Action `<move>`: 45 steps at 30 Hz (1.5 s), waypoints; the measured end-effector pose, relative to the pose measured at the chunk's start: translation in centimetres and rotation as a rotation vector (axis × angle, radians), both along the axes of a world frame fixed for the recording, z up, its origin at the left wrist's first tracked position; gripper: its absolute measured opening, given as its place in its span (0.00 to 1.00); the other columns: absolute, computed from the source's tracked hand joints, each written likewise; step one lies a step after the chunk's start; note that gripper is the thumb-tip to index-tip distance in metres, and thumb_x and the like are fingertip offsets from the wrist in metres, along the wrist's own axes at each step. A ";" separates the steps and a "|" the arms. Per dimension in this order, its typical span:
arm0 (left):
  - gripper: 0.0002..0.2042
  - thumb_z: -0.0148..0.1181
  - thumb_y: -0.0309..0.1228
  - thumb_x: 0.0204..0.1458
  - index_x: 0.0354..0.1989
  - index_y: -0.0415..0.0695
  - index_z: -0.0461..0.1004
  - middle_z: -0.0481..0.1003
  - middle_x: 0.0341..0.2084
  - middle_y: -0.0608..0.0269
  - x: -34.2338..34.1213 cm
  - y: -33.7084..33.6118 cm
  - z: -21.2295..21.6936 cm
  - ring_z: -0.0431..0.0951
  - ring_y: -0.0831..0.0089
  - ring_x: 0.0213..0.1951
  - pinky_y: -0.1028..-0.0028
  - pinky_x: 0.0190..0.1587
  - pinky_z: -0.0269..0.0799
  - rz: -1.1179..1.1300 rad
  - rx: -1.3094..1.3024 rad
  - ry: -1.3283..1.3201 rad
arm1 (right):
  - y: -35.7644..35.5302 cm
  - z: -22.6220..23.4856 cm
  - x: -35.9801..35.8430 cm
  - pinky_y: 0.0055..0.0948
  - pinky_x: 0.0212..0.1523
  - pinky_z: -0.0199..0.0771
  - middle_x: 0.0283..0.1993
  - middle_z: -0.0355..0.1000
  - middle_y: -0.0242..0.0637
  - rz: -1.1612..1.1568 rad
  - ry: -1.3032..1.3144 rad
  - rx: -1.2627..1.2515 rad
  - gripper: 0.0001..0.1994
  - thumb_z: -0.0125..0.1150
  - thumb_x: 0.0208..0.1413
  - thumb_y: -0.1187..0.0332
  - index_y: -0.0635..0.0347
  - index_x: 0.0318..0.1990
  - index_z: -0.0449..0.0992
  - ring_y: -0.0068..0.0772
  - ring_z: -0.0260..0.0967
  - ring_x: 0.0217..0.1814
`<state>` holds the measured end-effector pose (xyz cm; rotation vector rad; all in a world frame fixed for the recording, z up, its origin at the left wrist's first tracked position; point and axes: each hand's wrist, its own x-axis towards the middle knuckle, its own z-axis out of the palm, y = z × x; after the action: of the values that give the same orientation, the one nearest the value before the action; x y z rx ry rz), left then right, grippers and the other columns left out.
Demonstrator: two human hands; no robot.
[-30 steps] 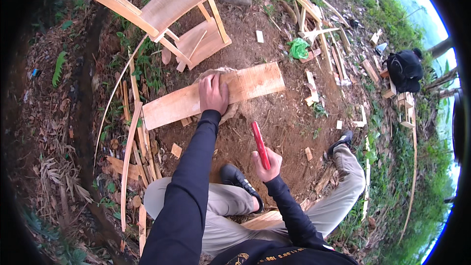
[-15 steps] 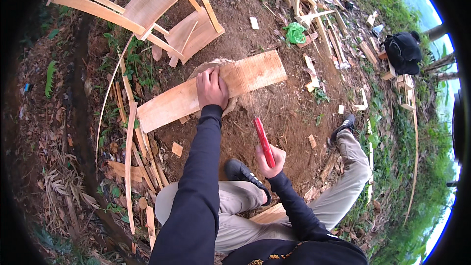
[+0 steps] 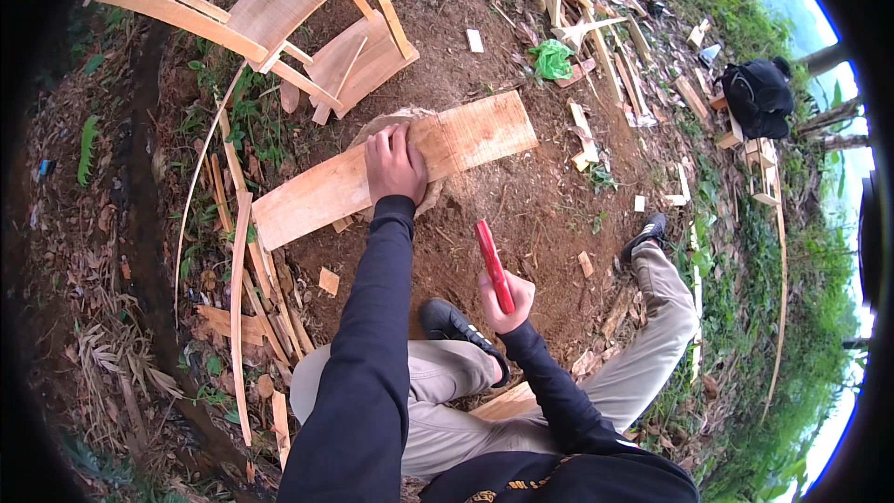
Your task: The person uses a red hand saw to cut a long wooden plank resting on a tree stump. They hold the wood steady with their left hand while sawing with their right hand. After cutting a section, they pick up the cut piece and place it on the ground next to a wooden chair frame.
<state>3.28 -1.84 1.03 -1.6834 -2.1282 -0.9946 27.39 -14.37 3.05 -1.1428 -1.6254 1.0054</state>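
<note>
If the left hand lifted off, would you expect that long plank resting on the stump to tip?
Probably somewhat. The plank overhangs the stump at both ends, so it may rock once the left hand lifts. It looks flat and stiff, unlikely to roll or flop.

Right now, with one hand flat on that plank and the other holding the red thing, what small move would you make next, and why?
Probably bring the right hand and its red-handled tool forward over the plank. The left hand presses the plank flat on the stump, so it looks steadied for work, while the tool is raised over bare soil, short of the wood. What kind of tool it is, I cannot tell.
</note>
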 end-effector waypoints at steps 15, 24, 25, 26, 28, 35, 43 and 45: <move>0.17 0.55 0.27 0.52 0.51 0.41 0.71 0.71 0.46 0.51 -0.1 -0.2 -0.2 0.68 0.52 0.51 0.58 0.56 0.64 -0.010 -0.009 0.012 | -0.5 1.2 -0.5 0.31 0.18 0.62 0.13 0.60 0.37 -0.003 -0.023 0.016 0.08 0.63 0.54 0.70 0.60 0.24 0.75 0.34 0.61 0.12; 0.18 0.56 0.34 0.52 0.50 0.39 0.69 0.68 0.43 0.52 0.0 0.3 -0.2 0.67 0.54 0.50 0.56 0.56 0.60 -0.012 -0.057 0.020 | -0.8 2.5 0.8 0.31 0.20 0.64 0.14 0.63 0.38 -0.069 -0.022 0.078 0.08 0.63 0.52 0.70 0.61 0.24 0.75 0.35 0.65 0.13; 0.18 0.57 0.34 0.52 0.50 0.40 0.68 0.68 0.42 0.53 -0.2 0.3 -0.2 0.67 0.55 0.49 0.56 0.56 0.60 -0.012 -0.038 0.046 | -0.8 2.7 1.0 0.31 0.19 0.63 0.13 0.63 0.37 -0.076 -0.032 0.059 0.09 0.63 0.52 0.70 0.61 0.22 0.74 0.34 0.64 0.13; 0.18 0.57 0.34 0.52 0.50 0.40 0.68 0.68 0.42 0.53 -0.1 0.3 -0.1 0.67 0.55 0.49 0.56 0.56 0.60 -0.023 -0.042 0.045 | -0.7 2.7 1.5 0.31 0.19 0.62 0.13 0.62 0.37 -0.061 -0.045 0.058 0.10 0.63 0.53 0.70 0.60 0.22 0.72 0.33 0.62 0.12; 0.18 0.57 0.35 0.53 0.50 0.40 0.68 0.68 0.42 0.53 0.0 0.5 0.2 0.67 0.55 0.50 0.56 0.56 0.59 -0.042 -0.048 0.044 | -0.6 2.8 1.7 0.31 0.19 0.62 0.13 0.62 0.37 -0.076 -0.029 0.035 0.10 0.63 0.53 0.70 0.60 0.22 0.72 0.34 0.61 0.12; 0.15 0.56 0.35 0.55 0.48 0.42 0.69 0.68 0.42 0.54 0.4 0.5 0.4 0.67 0.56 0.50 0.56 0.56 0.58 -0.023 -0.055 0.067 | -1.3 3.5 1.7 0.32 0.19 0.62 0.14 0.62 0.38 -0.047 -0.006 0.088 0.09 0.63 0.53 0.69 0.60 0.23 0.73 0.36 0.63 0.13; 0.16 0.56 0.37 0.56 0.48 0.42 0.70 0.70 0.44 0.54 1.0 0.9 0.6 0.68 0.56 0.51 0.56 0.56 0.60 -0.009 -0.039 0.105 | -1.6 4.2 2.3 0.31 0.19 0.62 0.14 0.63 0.38 -0.041 -0.010 0.072 0.09 0.63 0.53 0.70 0.62 0.23 0.74 0.35 0.63 0.12; 0.16 0.56 0.37 0.56 0.48 0.42 0.70 0.70 0.44 0.54 0.8 0.7 0.7 0.68 0.56 0.51 0.56 0.56 0.60 -0.029 -0.041 0.132 | -1.5 4.7 2.1 0.31 0.19 0.63 0.14 0.64 0.38 -0.035 0.022 0.075 0.08 0.63 0.52 0.70 0.62 0.24 0.74 0.35 0.64 0.13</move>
<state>4.07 -1.17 1.70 -1.7518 -2.0583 -0.8288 29.53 -15.88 7.78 -1.1032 -1.6069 0.9240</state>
